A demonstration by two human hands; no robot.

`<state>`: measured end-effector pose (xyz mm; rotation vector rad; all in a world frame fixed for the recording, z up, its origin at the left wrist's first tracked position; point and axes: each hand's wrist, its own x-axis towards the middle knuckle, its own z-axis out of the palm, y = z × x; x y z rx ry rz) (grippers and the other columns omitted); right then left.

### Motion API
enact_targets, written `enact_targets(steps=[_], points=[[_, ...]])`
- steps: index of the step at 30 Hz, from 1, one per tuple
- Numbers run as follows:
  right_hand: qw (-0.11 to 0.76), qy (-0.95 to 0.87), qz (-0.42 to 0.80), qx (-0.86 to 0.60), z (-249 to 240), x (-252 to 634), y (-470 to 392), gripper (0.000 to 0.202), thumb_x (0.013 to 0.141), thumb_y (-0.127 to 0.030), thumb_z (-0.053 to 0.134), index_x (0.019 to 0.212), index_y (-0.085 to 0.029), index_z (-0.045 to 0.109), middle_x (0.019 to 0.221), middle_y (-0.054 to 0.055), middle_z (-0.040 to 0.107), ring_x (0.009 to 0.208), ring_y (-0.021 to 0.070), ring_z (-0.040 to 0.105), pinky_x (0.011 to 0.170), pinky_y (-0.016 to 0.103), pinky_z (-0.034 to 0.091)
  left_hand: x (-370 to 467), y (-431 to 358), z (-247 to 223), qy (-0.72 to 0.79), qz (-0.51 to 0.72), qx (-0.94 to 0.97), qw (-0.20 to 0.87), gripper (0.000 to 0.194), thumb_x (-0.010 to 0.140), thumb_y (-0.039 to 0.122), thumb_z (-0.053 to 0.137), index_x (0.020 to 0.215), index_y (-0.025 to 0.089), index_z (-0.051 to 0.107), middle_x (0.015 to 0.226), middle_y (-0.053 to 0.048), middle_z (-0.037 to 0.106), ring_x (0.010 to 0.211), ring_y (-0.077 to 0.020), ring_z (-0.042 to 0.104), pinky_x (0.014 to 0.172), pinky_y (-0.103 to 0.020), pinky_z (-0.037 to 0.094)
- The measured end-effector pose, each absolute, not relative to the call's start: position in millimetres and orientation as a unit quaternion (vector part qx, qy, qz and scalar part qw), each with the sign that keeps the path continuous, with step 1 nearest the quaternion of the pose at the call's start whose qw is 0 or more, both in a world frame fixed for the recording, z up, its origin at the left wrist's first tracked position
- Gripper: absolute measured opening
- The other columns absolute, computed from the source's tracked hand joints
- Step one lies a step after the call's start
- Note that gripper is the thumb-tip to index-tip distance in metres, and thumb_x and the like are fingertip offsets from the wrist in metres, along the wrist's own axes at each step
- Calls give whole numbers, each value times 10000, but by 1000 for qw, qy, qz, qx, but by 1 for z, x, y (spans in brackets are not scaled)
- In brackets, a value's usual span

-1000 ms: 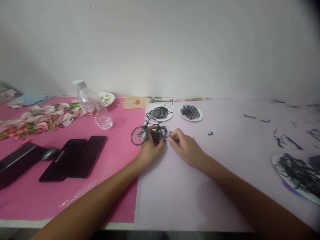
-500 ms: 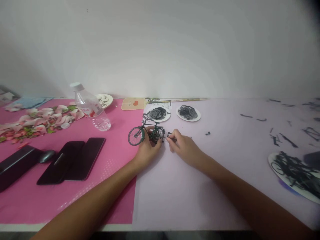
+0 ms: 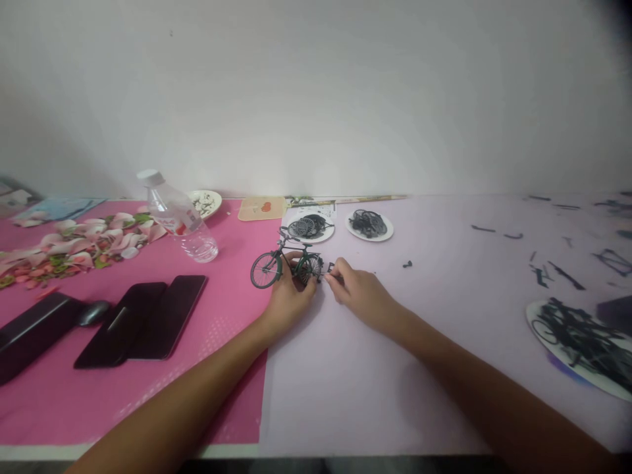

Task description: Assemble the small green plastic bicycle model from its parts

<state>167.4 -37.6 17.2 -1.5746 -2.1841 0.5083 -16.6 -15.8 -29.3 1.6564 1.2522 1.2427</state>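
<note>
A dark green and black toy bicycle [image 3: 266, 270] stands upright in the middle of the table, its front wheel to the left. My left hand [image 3: 291, 289] is closed around its rear part, the fingers behind the frame and the thumb by the rear wheel. Just right of that wheel, my right hand [image 3: 353, 286] pinches a small dark part [image 3: 330, 268]; its exact shape is mostly hidden by the fingertips. A tiny black piece [image 3: 407, 264] lies on the table to the right of my right hand.
Behind the bicycle are two white plates [image 3: 390, 234] of black parts. A tilted water bottle [image 3: 182, 224], artificial petals [image 3: 83, 240] and two phones [image 3: 168, 316] are on the left. Loose black parts [image 3: 567, 275] and a larger heaped plate [image 3: 536, 329] occupy the right.
My right hand has shifted slightly left, bringing the pinched part closer to the rear wheel. The left hand keeps its hold on the bicycle; the whole view has shifted slightly.
</note>
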Motion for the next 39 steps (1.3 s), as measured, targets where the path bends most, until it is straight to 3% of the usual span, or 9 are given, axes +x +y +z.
enact_targets(steps=[5,9,13,18,25,28,32,36,39], points=[[249,-798,115,-537,16,176,-34,198,1001,-334,528,834,-233,497,766,-5,660,629,154,574,602,274,332,-14,-20,-28,479,494,616,384,508,883,259,688,1298,239,396,1240,-101,568,1026,-195,655,898,-361,553],[297,-793,94,-523,18,184,-30,343,1055,-377,435,749,-230,482,693,6,576,635,164,518,635,306,360,-13,-21,-28,468,495,606,411,514,872,262,713,1286,245,409,1184,-82,582,1034,-196,647,917,-362,540],[390,-765,119,-499,19,186,-26,325,1089,-366,329,876,-234,534,913,73,633,905,228,590,837,367,449,-14,-21,-27,442,489,617,431,496,844,236,728,1242,248,433,1141,-62,592,1020,-194,630,912,-350,518],[420,-722,294,-465,9,182,-23,219,1042,-417,481,907,-246,459,1136,72,628,1072,228,604,950,380,475,-13,-27,-19,409,444,668,435,482,792,196,747,1151,228,428,1077,-48,594,943,-185,607,839,-325,504],[492,-600,450,-442,-9,174,-16,456,886,-463,722,795,-254,326,857,-10,589,859,179,615,822,322,510,-23,-23,-5,390,365,696,480,428,837,272,727,1154,219,444,1070,-59,634,917,-198,639,831,-356,519],[548,-561,431,-447,-9,176,-10,503,843,-479,768,776,-254,322,816,-13,586,814,168,603,788,313,511,-39,-14,6,397,310,747,435,535,834,406,755,1276,233,508,1264,-100,613,1122,-257,616,955,-407,508],[608,-519,391,-456,-6,183,-3,530,811,-492,793,767,-257,320,806,-15,592,815,157,607,823,309,517,-68,4,19,420,247,786,380,516,837,437,722,1291,232,585,1316,-116,614,1170,-275,610,959,-417,519],[630,-489,385,-464,-7,189,1,533,790,-479,809,770,-255,326,814,-21,603,818,143,621,869,308,515,-106,18,37,578,307,721,229,420,863,423,640,1197,173,594,1092,-123,673,949,-251,652,789,-376,534],[623,-491,383,-474,-12,191,3,534,789,-495,801,774,-258,322,807,-20,612,805,150,628,851,313,523,-146,20,62,739,273,614,43,243,831,411,619,914,183,625,811,-91,643,776,-272,624,681,-371,471]])
